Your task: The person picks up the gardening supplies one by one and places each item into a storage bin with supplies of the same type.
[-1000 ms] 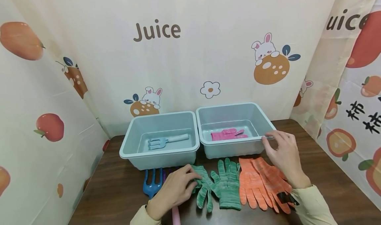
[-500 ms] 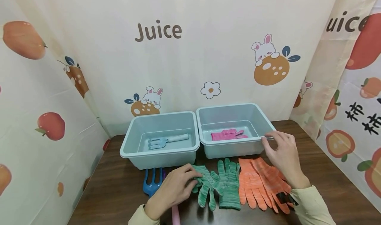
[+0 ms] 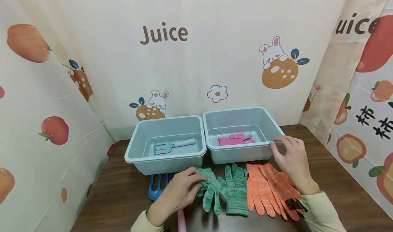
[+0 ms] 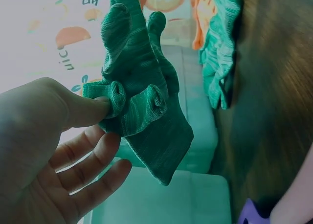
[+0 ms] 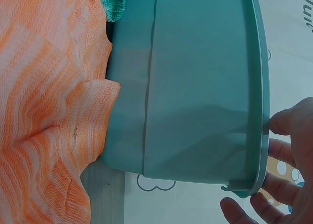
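Observation:
My left hand (image 3: pixel 179 189) pinches a green knit glove (image 3: pixel 212 187) between thumb and index finger, in front of the two bins. In the left wrist view, that glove (image 4: pixel 151 121) hangs folded from the pinch, while the other three fingers extend below it. A second green glove (image 3: pixel 236 194) lies flat on the table just to its right. My right hand (image 3: pixel 293 160) holds the front right corner of the right light-blue bin (image 3: pixel 241 153), thumb outside and fingers over the rim. Inside this bin lies a pink glove (image 3: pixel 234 139).
Beside it stands the left light-blue bin (image 3: pixel 169 164), holding a light-blue hand fork (image 3: pixel 164 147). A pair of orange gloves (image 3: pixel 261 191) overlaps below my right hand. A blue hand fork (image 3: pixel 155 192) and a pink handle (image 3: pixel 181 221) lie partly behind my left arm.
The pinched green glove first swings slightly right, then rises a little, its fingers shifting over the table. My right hand stays at the bin's corner.

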Tool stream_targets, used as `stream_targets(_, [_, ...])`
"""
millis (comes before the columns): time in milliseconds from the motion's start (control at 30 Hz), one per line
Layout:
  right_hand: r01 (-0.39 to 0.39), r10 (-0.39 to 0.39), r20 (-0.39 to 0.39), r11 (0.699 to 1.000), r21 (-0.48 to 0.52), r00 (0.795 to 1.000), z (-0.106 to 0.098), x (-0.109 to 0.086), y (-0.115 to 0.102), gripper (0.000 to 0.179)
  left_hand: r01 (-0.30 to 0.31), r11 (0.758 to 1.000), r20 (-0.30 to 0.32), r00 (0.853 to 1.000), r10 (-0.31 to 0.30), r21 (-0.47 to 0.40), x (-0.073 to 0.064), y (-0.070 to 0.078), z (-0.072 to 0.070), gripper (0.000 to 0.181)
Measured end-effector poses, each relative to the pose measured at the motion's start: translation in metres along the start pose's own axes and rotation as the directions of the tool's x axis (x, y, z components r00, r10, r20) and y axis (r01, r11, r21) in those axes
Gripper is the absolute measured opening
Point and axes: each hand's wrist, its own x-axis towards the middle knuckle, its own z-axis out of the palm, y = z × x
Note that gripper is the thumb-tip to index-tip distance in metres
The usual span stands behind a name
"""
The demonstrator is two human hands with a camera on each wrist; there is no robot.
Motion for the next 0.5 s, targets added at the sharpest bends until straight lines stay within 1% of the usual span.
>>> stream_targets(133, [0.007, -0.007, -0.004, 1.000, 0.002, 1.000, 0.001, -0.001, 0.001, 0.013, -0.012, 1.000, -0.022, 1.000, 0.012, -0.006, 0.002, 0.003, -0.004, 0.023])
stream_targets(333, [0.017, -0.017, -0.007, 1.000, 0.001, 1.000, 0.002, -0.001, 0.002, 0.014, -0.036, 0.999, -0.082, 0.996, 0.034, -0.016, 0.007, 0.009, -0.009, 0.025])
stream_targets(500, [0.021, -0.021, -0.011, 1.000, 0.001, 1.000, 0.001, -0.001, 0.001, 0.013, -0.058, 0.998, -0.105, 0.993, 0.054, -0.032, 0.009, 0.011, -0.011, 0.026])
